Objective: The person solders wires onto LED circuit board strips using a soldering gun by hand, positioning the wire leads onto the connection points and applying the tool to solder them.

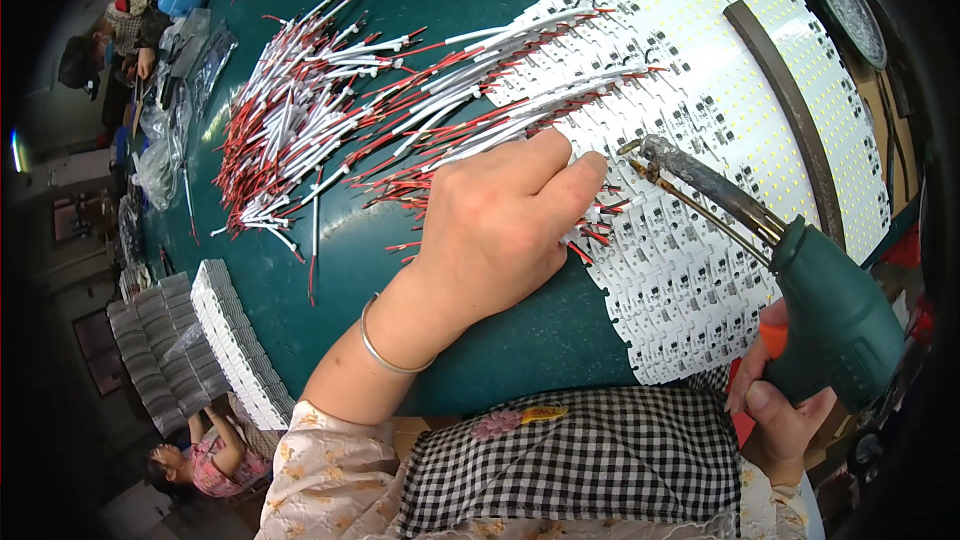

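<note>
While the right hand [785, 415] wraps its grip round the green soldering gun [838, 310], whose tip hangs over the white circuit boards [680, 250] on the surface [520, 345], steady it clear of the left hand [515, 210] — curled by red-and-white wires [290, 125], any pinch hidden, so I cannot tell — and ideally heat each joint briefly.

Bright table, dim room

Light falls fairly evenly on the green table [520, 365] and the white boards [655, 345], which read brightest. A bracelet [372, 345] glints. The room at left is dim and soft (one small glaring light [17, 152] aside). Towards the black, rounded rim, the boards' rows bow outward.
</note>
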Tool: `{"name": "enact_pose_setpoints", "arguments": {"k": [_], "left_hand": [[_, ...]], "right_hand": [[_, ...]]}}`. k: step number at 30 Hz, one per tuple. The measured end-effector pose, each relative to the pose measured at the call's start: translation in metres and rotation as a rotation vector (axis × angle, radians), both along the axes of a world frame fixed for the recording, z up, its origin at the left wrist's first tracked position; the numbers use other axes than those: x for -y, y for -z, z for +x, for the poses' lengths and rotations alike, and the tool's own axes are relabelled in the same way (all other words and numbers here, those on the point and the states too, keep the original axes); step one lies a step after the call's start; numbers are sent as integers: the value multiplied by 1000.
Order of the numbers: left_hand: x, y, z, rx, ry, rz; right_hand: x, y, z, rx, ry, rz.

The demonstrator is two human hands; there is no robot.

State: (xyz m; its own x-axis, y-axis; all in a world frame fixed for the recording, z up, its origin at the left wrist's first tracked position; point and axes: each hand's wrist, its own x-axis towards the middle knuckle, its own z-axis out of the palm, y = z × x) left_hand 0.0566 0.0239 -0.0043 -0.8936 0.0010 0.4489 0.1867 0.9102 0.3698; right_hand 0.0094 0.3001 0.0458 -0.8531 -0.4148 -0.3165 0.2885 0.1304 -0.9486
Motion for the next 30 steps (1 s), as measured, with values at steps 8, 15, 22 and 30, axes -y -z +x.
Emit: {"name": "enact_pose_setpoints", "arguments": {"k": [8, 15, 22, 30], "left_hand": [[1, -1, -1, 16, 8, 25], [0, -1, 1, 26, 3, 31], [-1, -3, 2, 52, -15, 16], [-4, -9, 1, 91, -16, -31]], "right_hand": [[-1, -1, 0, 111, -53, 72], [2, -3, 9, 90, -78, 170], [12, -11, 9, -45, -90, 224], [16, -12, 0, -97, 32, 2]]}}
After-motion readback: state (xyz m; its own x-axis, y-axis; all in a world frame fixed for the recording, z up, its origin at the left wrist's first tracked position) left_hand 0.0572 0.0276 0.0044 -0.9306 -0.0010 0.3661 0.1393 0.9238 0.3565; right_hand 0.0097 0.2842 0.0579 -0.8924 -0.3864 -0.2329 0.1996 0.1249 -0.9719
